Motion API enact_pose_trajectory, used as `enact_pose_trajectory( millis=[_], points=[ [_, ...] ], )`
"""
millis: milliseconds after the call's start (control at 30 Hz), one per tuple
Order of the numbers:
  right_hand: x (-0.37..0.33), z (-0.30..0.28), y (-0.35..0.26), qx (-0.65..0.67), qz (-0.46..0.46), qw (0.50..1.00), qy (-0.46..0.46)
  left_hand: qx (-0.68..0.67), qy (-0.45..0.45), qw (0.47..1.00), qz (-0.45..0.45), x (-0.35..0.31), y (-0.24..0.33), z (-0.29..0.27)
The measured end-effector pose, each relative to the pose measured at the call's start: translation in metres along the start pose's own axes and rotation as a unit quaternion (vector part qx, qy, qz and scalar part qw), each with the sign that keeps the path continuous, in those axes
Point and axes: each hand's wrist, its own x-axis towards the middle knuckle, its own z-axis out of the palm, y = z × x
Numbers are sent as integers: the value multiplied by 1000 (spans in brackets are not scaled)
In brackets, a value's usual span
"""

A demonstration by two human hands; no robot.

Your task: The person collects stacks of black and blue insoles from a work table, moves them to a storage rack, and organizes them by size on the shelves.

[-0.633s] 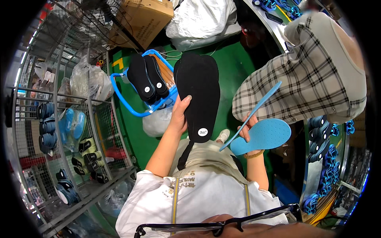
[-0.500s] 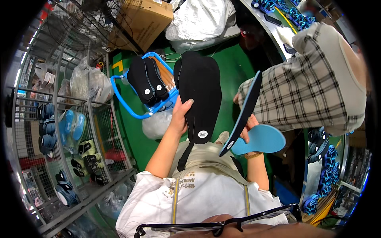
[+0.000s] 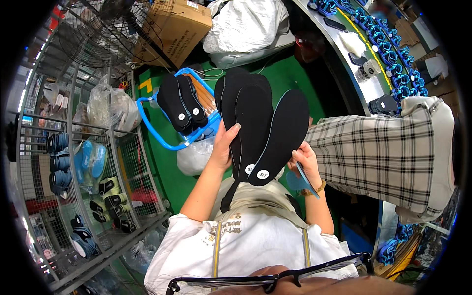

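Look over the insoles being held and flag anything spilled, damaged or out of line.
Nothing looks spilled or damaged. One small oddity: the black insoles in the left hand fan out unevenly at the top instead of lining up as a neat stack.

A white bundle [image 3: 248, 29] is being borne by the green floor [image 3: 287, 73]. On the wire rack [image 3: 113, 248] at the left, a clear plastic bag [image 3: 115, 105] and green-and-black slippers [image 3: 115, 201] are being held. By the metal table [image 3: 363, 89] at the right, a black phone [image 3: 335, 23], a white cloth [image 3: 352, 44], a clear jar [image 3: 369, 71] and blue straps [image 3: 366, 23] are being carried. In a blue-rimmed basket [image 3: 156, 137], black insoles [image 3: 173, 101] are being kept
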Motion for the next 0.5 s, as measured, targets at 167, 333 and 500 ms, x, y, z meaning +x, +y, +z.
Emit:
enact_pose_trajectory(
  millis=[167,333,500],
  points=[
    [0,-5,3,18,3,1000,-6,41,4,999,27,0,-2,3],
    [1,-4,5,3,-4,1000,-4,64,10,997,33,-3,-3,7],
    [6,1,9,-33,16,999,4,57,30,996,55,-8,-3,15]
  ],
)
